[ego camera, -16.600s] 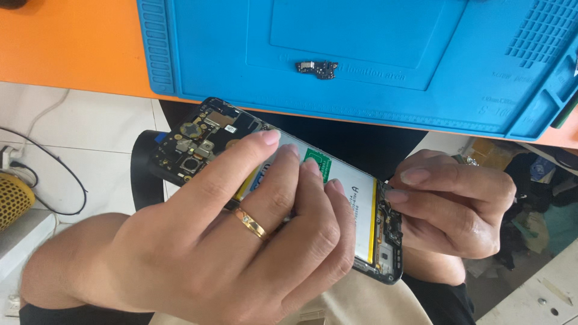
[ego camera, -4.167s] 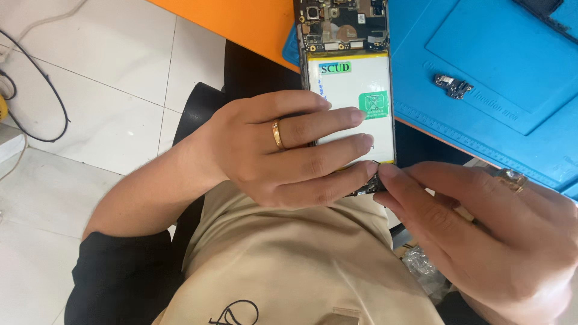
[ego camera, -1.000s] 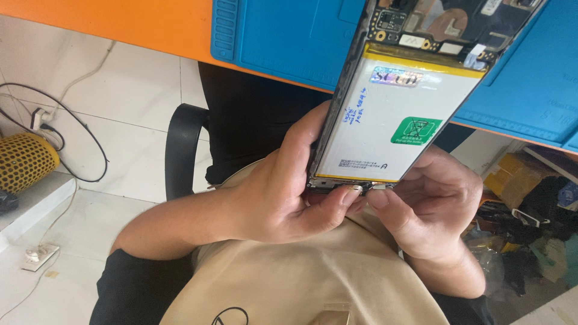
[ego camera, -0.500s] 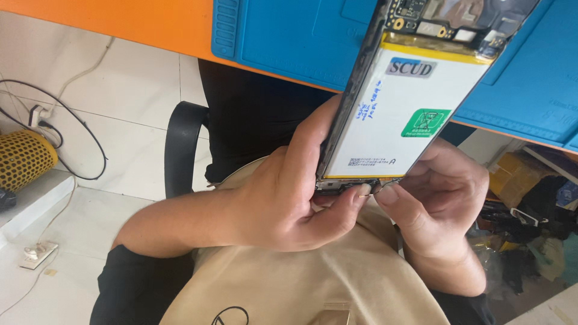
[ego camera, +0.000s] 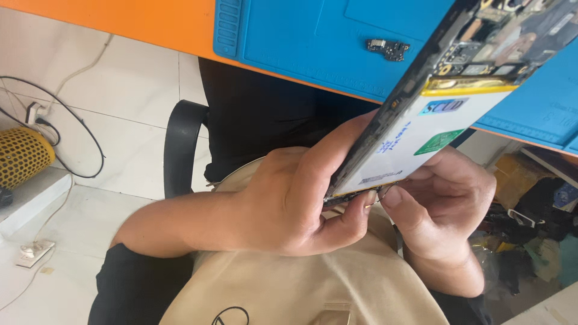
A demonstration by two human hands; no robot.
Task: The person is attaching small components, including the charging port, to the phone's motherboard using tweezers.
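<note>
Two hands are closed on an opened smartphone [ego camera: 421, 126], held tilted above the lap with its back cover off. The left hand [ego camera: 295, 204] is wrapped round the phone's lower left edge, thumb pressed under the bottom end. The right hand [ego camera: 445, 204] is pinched at the same bottom edge, fingertips touching the frame. A white battery [ego camera: 415, 141] with a green label is exposed, with the circuit board [ego camera: 506, 42] seen above it. A small loose circuit part [ego camera: 388, 49] is seen lying apart on the blue repair mat [ego camera: 301, 36], which is spread on the orange worktop [ego camera: 120, 21].
</note>
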